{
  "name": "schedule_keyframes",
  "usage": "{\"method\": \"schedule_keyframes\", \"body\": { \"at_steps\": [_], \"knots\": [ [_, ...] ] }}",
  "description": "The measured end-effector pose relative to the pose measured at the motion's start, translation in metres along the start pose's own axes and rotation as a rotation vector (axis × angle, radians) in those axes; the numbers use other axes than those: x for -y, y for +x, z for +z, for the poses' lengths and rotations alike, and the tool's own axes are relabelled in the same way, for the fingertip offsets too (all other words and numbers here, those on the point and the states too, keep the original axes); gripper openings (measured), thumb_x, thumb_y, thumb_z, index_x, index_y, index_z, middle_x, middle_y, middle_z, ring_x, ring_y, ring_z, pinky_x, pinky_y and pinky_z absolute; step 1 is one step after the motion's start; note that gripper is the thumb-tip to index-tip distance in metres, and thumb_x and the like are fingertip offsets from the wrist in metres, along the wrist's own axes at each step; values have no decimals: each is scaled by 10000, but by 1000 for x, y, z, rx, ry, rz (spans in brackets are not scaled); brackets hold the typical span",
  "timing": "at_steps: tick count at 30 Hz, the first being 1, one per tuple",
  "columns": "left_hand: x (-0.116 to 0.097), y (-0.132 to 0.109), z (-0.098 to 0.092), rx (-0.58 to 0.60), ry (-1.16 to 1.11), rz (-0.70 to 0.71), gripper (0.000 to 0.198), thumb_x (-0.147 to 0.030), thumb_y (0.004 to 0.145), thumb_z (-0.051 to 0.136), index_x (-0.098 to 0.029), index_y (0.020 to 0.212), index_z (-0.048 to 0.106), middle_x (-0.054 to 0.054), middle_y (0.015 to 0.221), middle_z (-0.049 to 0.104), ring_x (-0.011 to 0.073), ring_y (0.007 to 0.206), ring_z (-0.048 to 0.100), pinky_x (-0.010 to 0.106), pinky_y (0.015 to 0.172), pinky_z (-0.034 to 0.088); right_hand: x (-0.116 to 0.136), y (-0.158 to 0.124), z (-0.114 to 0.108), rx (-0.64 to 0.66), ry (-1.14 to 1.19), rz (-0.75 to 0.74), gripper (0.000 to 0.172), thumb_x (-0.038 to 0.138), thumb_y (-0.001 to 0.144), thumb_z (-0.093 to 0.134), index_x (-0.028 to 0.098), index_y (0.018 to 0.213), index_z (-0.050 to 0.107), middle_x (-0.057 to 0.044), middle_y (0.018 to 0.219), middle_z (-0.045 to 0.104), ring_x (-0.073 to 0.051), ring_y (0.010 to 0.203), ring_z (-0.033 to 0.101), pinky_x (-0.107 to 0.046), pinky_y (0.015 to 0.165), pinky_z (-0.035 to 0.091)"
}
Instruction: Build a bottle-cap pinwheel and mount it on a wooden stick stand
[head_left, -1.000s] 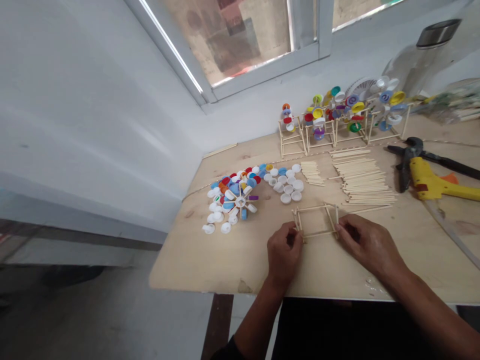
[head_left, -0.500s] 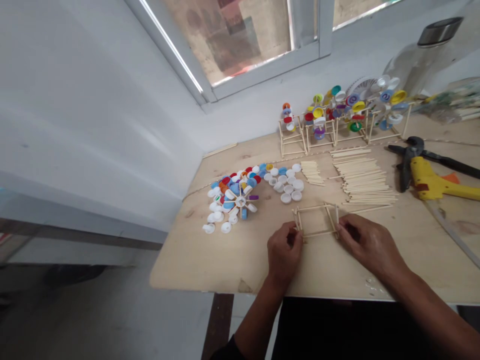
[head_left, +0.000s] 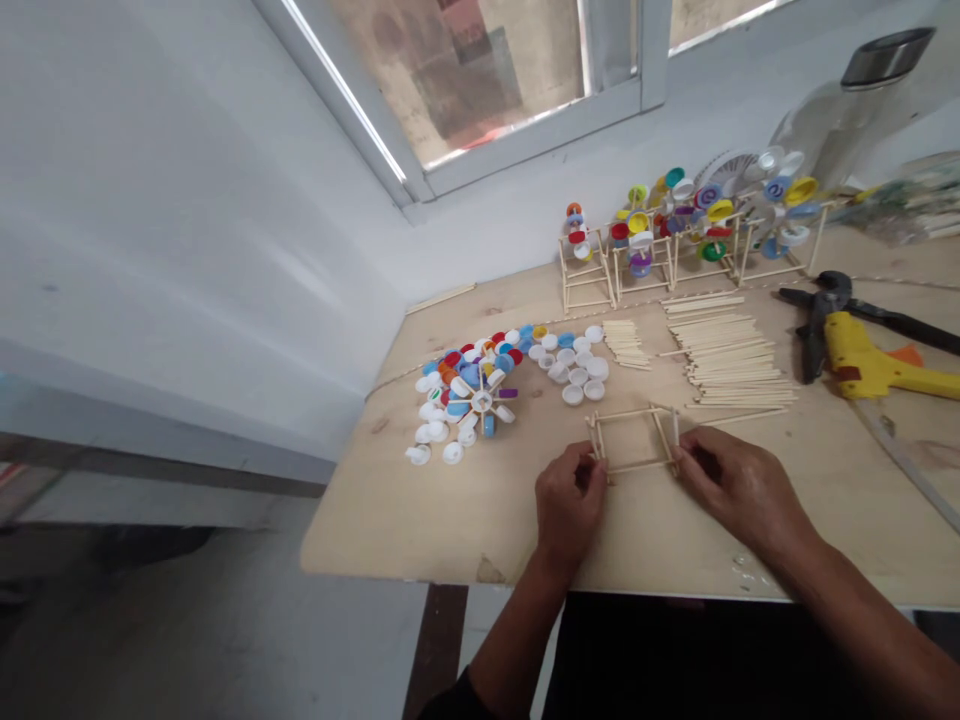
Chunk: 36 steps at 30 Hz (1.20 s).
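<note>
A small stick frame [head_left: 637, 468] made of thin wooden sticks rests at the front of the wooden table [head_left: 375, 530]. My left hand [head_left: 571, 500] pinches its left end between thumb and fingers. At the right end, my right hand [head_left: 742, 485] grips an upright stick the same way. Behind the frame lies a pile of thin wooden sticks [head_left: 731, 360], with a bundle of shorter sticks [head_left: 626, 343] to its left. A spoked wheel [head_left: 482, 401] with bottle caps on its spokes leans among loose bottle caps [head_left: 431, 432].
Several finished stick stands with bottle-cap wheels [head_left: 637, 250] line the wall. A yellow glue gun [head_left: 855, 360] and black pliers [head_left: 829, 300] lie at the right. A clear jug [head_left: 817, 130] stands in the back right corner. The table's front edge runs just before my body.
Both hands keep their hold on the stick frame with hardly any movement. The view has shifted very slightly.
</note>
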<state>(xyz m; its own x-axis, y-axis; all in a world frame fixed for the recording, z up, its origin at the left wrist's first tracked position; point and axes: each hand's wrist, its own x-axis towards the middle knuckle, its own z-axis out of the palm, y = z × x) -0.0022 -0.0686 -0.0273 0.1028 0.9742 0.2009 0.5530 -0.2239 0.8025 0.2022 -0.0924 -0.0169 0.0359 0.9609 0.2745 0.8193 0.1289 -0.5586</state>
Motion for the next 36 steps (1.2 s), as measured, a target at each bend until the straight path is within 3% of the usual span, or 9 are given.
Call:
{"method": "schedule_keyframes", "body": {
  "at_steps": [36],
  "knots": [
    [-1,0,1,-6,-37,-4,178,-265,826,542,-153,915,647,16,661,640,136,594,580,236,595,456,-2,-2,3,-36,46,-18,287,432,891,472,204,766,594,16,595,577,-136,535,551,-249,528,401]
  ]
}}
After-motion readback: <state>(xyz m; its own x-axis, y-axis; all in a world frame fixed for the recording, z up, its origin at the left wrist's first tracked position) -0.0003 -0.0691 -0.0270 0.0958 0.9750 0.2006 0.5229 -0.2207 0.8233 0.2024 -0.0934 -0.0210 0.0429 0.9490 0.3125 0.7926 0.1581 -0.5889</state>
